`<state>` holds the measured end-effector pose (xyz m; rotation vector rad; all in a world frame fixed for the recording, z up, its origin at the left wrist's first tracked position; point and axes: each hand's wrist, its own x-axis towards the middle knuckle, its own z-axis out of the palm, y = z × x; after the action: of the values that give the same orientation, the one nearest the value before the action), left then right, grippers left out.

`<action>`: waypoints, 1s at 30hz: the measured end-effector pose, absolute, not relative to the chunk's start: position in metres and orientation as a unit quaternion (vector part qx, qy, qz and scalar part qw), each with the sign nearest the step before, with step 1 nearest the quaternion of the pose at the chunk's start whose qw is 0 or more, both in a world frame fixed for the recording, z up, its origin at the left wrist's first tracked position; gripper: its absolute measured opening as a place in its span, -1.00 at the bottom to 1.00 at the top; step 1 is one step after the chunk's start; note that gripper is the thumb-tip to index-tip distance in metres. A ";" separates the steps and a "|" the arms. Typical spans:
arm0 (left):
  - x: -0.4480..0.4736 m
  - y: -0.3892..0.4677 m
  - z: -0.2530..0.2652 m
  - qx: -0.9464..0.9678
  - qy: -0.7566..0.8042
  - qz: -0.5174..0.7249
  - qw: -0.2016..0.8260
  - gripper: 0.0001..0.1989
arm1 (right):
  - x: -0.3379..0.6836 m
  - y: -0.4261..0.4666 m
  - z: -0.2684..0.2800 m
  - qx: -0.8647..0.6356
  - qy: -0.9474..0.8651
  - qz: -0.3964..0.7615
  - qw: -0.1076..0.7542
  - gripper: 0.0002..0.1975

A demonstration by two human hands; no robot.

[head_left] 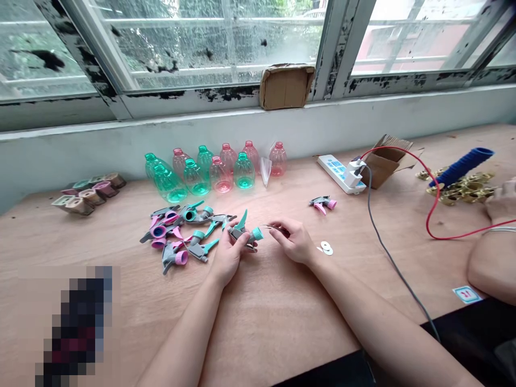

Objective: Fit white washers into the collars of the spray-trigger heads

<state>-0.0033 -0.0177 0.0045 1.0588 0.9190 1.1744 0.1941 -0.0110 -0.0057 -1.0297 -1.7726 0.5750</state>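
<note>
My left hand point(228, 252) is closed around a grey trigger sprayer head point(241, 233) with a teal trigger and a teal collar, the collar facing right. Just right of the collar, my right hand point(293, 240) pinches thin metal tweezers point(266, 226), their tips pointing left and apart from the collar. White ring washers point(326, 248) lie beside my right wrist. To the left of my hands is a pile of grey sprayer heads point(197, 250) with pink or teal parts. A single pink and grey sprayer head point(323, 204) lies farther back on the right.
Green bottles point(196, 180) and pink bottles point(221, 177) stand along the wall. A power strip point(341, 173) with red and grey cables, a cardboard box point(381, 164), and brass parts with a blue roll point(463, 166) occupy the right. Another person's arm point(494, 258) rests at the right edge.
</note>
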 end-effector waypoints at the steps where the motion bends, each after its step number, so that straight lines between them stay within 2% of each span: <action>1: -0.004 -0.017 0.005 0.455 0.397 0.509 0.613 -0.52 | 0.193 -0.010 -0.006 -0.426 -0.728 0.233 0.484 -0.85; 7: -0.006 -0.012 0.006 0.409 0.364 0.537 0.642 -0.61 | 0.189 -0.010 -0.006 -0.432 -0.734 0.204 0.484 -0.85; 13: -0.008 -0.008 0.005 0.352 0.333 0.551 0.680 -0.57 | 0.188 -0.013 0.000 -0.410 -0.744 0.153 0.504 -0.85; 20: -0.008 -0.007 0.005 0.360 0.326 0.545 0.684 -0.63 | 0.187 -0.015 0.004 -0.403 -0.775 0.151 0.463 -0.83; 26: -0.008 -0.006 0.009 0.374 0.339 0.543 0.671 -0.79 | 0.186 -0.009 0.007 -0.404 -0.786 0.148 0.445 -0.80; 30: -0.008 -0.003 0.009 0.378 0.339 0.551 0.662 -0.78 | 0.187 -0.005 0.020 -0.403 -0.801 0.171 0.409 -0.80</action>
<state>-0.0078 -0.0032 0.0088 0.8549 0.7669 1.2452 0.1873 -0.0054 0.0197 -1.0158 -2.0164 0.4298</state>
